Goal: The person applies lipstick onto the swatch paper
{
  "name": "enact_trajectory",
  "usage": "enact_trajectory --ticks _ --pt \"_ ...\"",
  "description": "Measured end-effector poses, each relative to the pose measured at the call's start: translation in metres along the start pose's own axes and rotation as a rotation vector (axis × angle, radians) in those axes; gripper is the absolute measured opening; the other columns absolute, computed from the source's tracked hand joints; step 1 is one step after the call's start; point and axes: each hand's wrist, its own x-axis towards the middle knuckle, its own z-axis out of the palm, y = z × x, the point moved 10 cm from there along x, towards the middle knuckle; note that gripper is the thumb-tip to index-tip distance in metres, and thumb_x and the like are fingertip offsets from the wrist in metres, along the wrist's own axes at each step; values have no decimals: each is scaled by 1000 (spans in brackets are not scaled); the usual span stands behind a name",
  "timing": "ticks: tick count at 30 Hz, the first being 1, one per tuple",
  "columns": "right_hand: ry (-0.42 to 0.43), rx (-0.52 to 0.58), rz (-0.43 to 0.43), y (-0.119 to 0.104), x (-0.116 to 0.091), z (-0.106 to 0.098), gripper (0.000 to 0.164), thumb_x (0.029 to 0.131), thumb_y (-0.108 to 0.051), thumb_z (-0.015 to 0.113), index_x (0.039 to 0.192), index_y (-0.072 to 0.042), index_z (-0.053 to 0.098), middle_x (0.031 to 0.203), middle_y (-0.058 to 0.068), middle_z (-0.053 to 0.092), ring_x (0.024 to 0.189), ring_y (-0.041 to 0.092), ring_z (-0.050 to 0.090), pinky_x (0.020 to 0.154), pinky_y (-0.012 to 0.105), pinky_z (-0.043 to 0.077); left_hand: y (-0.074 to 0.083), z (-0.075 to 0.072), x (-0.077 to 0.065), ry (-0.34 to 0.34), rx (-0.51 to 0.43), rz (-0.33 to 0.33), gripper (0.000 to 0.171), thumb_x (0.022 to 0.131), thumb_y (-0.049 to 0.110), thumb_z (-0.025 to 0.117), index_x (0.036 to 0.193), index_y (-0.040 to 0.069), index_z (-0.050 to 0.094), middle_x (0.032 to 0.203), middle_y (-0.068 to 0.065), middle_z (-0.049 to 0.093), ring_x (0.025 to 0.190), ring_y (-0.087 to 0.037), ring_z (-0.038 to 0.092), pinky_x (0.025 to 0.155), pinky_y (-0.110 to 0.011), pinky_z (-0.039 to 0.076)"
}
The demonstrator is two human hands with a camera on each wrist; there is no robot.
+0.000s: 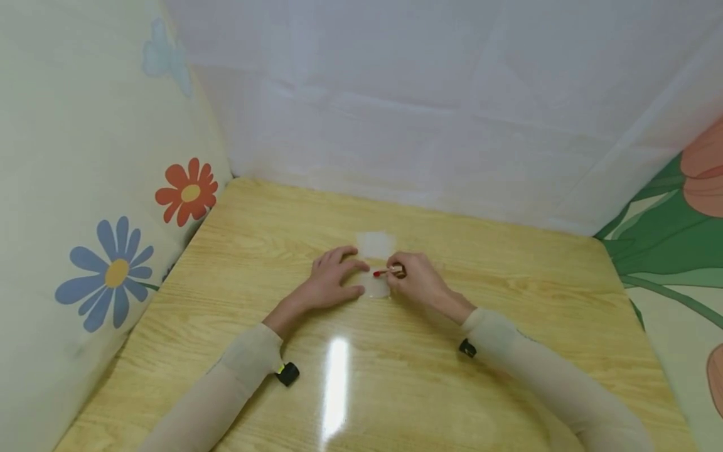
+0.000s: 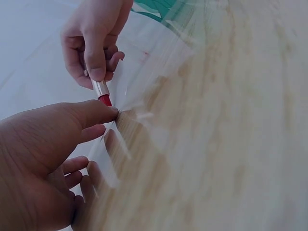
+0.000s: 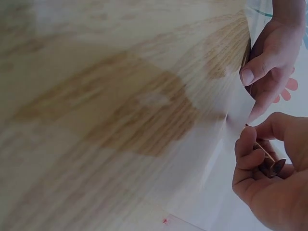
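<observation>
A small translucent sheet [image 1: 375, 243] lies flat on the wooden table [image 1: 508, 301] at mid-table. My left hand [image 1: 346, 274] rests on the sheet's left part with its fingers spread and fairly straight, and its forefinger tip [image 2: 111, 110] presses the sheet. My right hand [image 1: 398, 274] pinches a thin stick with a silver barrel and a red tip [image 2: 103, 93], a lipstick or a marker. The red tip [image 1: 377, 274] touches the sheet just beside my left forefinger. In the right wrist view the stick [image 3: 269, 159] shows between the curled fingers of my right hand [image 3: 250, 144], and my left hand [image 3: 267, 62] lies beyond it.
A white wall [image 1: 429, 113] closes the table's far side. A cream panel with printed flowers [image 1: 115, 270] stands along the left edge, and a panel with green leaves [image 1: 672, 251] along the right. A small red mark [image 3: 165, 221] shows on the sheet.
</observation>
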Motion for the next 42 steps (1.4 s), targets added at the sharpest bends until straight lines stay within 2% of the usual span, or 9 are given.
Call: enact_trajectory --ticks 7,17,27,34,42 --pt "5 -15 -18 2 -4 3 10 92 -1 71 101 0 71 99 10 72 90 19 70 71 26 56 -1 2 0 0 -7 0 44 96 37 70 137 22 63 160 -13 30 147 -37 19 112 -61 14" --pt "-35 -29 -4 -2 -19 6 13 91 -1 72 104 -2 72 104 11 72 97 23 71 78 28 57 -2 1 0 -5 2 -2 44 96 37 71 136 22 64 160 -13 30 146 -38 20 112 -62 14" --pt "-55 27 23 -6 -30 9 13 89 2 71 101 -1 72 101 10 72 95 22 71 76 27 57 0 1 2 -9 0 5 43 96 36 71 136 21 64 159 -14 31 146 -39 20 111 -62 14" --pt "32 155 57 -3 -33 -8 14 90 0 69 104 -1 70 99 9 71 89 16 70 72 26 57 0 3 3 -10 1 5 44 96 36 71 136 21 64 160 -14 31 146 -39 21 111 -62 15" --pt "125 154 37 -2 -37 -36 14 92 -3 69 105 -3 71 92 5 70 74 13 67 61 30 56 2 1 2 -19 7 -1 45 95 36 71 137 19 63 161 -15 30 146 -40 21 112 -63 13"
